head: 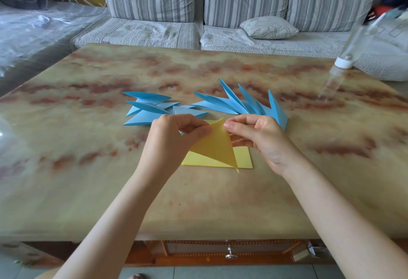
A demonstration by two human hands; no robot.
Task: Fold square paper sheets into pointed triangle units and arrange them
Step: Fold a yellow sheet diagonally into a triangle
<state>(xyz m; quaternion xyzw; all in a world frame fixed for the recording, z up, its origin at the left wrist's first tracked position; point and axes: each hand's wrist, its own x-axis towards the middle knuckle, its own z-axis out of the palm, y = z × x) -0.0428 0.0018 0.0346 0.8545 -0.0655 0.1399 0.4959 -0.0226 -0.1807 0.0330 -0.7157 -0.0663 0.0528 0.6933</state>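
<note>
A yellow paper sheet (217,146), folded into a pointed triangle, is held just above the table with its tip pointing down toward me. My left hand (170,144) pinches its upper left edge. My right hand (258,137) pinches its top corner. Under it lies a flat stack of yellow square sheets (242,157). Behind my hands, several folded blue pointed units (242,104) fan out on the right, and more blue units (148,108) lie in a loose pile on the left.
The marbled table top (110,168) stretches wide around the papers. A clear bottle with a white cap (344,61) stands at the far right edge. A grey striped sofa (198,13) with a cushion (268,27) runs behind the table.
</note>
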